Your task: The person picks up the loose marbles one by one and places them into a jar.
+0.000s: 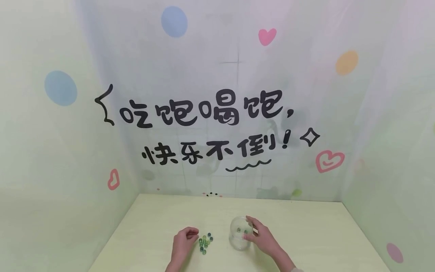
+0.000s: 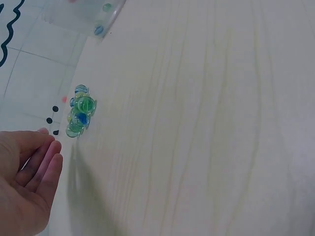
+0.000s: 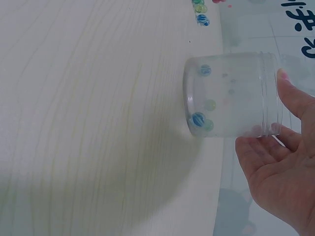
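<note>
Some marbles (image 3: pixel 199 119) inside the clear jar (image 1: pixel 235 238), standing on the surface (image 1: pixel 163 223), grasped by fingers (image 3: pixel 256 155) of the right hand (image 1: pixel 263 238). With the left hand (image 1: pixel 182 243), just beside the loose marbles (image 1: pixel 205 242), cannot tell if pinching anything.

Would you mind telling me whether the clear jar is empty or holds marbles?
The clear jar is not empty, though far from full: a few marbles show through it near the bottom.
</note>
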`<state>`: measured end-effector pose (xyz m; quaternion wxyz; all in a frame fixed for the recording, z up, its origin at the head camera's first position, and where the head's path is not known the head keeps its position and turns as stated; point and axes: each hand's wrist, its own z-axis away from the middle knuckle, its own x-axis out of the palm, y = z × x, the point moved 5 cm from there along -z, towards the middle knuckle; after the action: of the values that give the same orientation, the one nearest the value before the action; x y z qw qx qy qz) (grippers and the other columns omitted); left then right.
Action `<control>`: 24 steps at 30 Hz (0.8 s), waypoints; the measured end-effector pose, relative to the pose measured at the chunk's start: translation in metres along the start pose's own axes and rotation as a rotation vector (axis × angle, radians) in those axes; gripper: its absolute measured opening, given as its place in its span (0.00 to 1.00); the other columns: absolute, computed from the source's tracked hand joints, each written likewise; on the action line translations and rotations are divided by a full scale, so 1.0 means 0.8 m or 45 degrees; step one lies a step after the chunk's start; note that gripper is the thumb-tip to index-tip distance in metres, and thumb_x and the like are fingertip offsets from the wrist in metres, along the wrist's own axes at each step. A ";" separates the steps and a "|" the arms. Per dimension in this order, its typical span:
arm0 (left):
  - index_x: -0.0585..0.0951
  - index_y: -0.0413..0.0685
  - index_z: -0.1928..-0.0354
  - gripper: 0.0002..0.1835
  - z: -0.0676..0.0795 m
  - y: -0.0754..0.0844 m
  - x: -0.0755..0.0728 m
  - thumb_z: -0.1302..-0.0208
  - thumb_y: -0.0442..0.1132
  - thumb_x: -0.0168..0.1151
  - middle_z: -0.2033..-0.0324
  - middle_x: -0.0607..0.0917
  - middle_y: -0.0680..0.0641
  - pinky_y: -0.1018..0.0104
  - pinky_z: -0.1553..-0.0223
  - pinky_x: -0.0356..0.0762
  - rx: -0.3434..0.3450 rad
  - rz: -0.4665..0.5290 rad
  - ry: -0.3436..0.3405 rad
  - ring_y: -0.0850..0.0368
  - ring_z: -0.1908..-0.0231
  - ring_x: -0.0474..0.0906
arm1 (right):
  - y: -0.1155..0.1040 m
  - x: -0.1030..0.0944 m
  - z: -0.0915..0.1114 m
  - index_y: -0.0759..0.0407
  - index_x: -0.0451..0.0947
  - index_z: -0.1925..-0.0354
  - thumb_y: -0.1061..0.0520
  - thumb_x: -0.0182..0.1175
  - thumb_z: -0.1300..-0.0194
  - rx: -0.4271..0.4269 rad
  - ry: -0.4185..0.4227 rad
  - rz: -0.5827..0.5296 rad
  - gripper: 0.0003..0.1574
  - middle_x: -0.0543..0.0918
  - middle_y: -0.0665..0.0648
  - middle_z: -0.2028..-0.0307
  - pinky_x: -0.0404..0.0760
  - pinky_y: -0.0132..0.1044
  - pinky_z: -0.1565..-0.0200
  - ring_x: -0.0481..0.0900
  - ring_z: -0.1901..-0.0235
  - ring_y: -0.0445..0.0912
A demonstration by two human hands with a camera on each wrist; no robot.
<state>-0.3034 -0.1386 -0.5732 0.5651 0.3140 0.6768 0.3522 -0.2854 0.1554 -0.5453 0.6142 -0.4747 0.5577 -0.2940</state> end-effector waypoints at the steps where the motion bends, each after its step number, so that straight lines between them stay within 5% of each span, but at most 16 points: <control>1: 0.85 0.38 0.61 0.08 -0.001 -0.002 0.000 0.44 0.27 0.69 0.65 0.89 0.42 0.64 0.61 0.87 0.000 0.005 -0.001 0.53 0.64 0.86 | 0.000 0.000 0.000 0.71 0.58 0.29 0.57 0.67 0.36 0.000 -0.001 -0.003 0.45 0.65 0.77 0.32 0.71 0.61 0.34 0.61 0.31 0.73; 13: 0.85 0.39 0.60 0.08 -0.004 -0.028 0.003 0.44 0.28 0.68 0.63 0.89 0.42 0.63 0.58 0.87 -0.031 0.040 -0.011 0.53 0.63 0.87 | -0.002 0.004 0.000 0.70 0.59 0.29 0.57 0.67 0.36 0.006 -0.008 -0.009 0.45 0.64 0.77 0.31 0.71 0.61 0.34 0.61 0.31 0.73; 24: 0.86 0.41 0.57 0.12 -0.002 -0.033 0.007 0.44 0.28 0.68 0.61 0.90 0.43 0.68 0.58 0.86 0.057 0.082 -0.109 0.55 0.61 0.87 | -0.006 -0.001 0.003 0.71 0.59 0.29 0.54 0.68 0.37 0.005 0.016 -0.008 0.47 0.65 0.76 0.31 0.70 0.62 0.34 0.60 0.31 0.73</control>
<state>-0.3063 -0.1489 -0.5980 0.5747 0.3630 0.6492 0.3411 -0.2827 0.1547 -0.5408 0.6106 -0.4733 0.5596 -0.2999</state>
